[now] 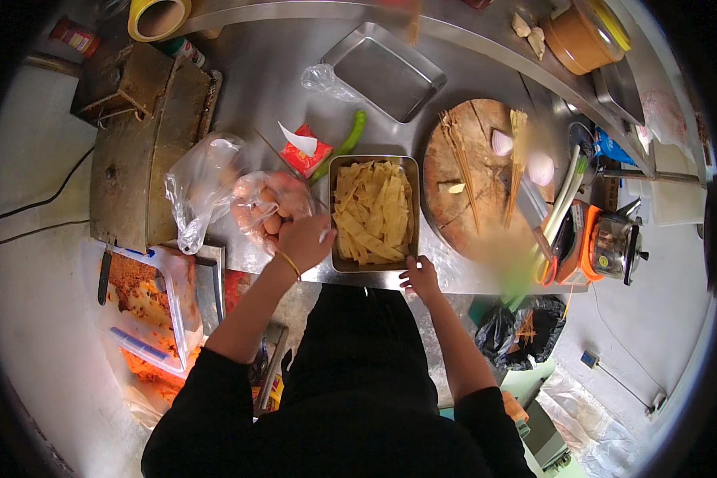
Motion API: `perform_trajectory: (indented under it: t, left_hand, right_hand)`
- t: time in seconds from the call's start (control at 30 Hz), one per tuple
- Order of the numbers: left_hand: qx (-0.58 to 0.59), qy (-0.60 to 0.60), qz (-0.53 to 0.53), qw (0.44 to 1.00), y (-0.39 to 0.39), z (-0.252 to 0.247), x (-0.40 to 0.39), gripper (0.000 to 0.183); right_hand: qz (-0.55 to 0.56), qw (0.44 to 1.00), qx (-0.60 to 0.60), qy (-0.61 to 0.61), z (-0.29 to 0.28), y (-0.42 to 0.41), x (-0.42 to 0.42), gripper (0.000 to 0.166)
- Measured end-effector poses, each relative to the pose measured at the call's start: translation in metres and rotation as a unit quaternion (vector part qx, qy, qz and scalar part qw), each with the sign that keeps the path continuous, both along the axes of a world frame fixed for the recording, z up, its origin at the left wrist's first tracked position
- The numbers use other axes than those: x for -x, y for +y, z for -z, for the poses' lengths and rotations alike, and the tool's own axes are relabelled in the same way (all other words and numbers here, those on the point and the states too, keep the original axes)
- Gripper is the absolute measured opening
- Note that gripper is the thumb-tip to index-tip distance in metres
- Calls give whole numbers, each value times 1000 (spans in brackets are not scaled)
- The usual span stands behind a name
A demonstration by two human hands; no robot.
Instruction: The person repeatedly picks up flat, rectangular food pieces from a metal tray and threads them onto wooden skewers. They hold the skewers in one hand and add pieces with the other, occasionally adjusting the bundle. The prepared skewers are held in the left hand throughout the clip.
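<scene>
A rectangular metal tray (419,215) stands at the counter's front edge, holding flat, pale yellow strips (373,212) of food. My left hand (305,239) is at the tray's left side, beside a clear plastic bag of brown eggs (273,203); its fingers are partly hidden, and whether it grips anything is unclear. At the tray's lower right corner is my right hand (420,278), fingers spread, fingertips touching or close to the rim. A green pepper (354,134) and a red packet (306,156) lie behind the tray on the left.
To the right, a round wooden chopping board (448,209) bears bundles of skewers (463,161), onion pieces (502,143) and a cleaver (529,200). Beyond it are scallions (564,197) and red-handled scissors (550,272). An empty metal tray (388,71) lies behind. A metal appliance (134,161) stands left.
</scene>
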State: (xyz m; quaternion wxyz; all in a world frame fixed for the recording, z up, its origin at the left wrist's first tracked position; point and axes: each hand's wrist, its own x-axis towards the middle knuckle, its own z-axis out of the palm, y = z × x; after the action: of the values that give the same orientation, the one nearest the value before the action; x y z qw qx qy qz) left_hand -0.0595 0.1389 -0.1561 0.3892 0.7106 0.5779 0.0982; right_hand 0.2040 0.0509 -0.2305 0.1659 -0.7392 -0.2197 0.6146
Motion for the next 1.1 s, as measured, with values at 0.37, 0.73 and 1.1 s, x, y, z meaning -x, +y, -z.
perform_trajectory:
  t: [0.37,0.73,1.1]
  left_hand:
    - [203,42,52,977,-73,5,-4,23]
    - [80,46,38,995,-55,4,-14,29]
    - [8,49,30,998,-90,-13,-48,39]
  right_hand:
    - [4,994,-101,-44,-10,-75,-12,18]
    - [106,989,-95,43,7,-37,14,21]
    - [-39,827,-397,-395,-55,25,-87,19]
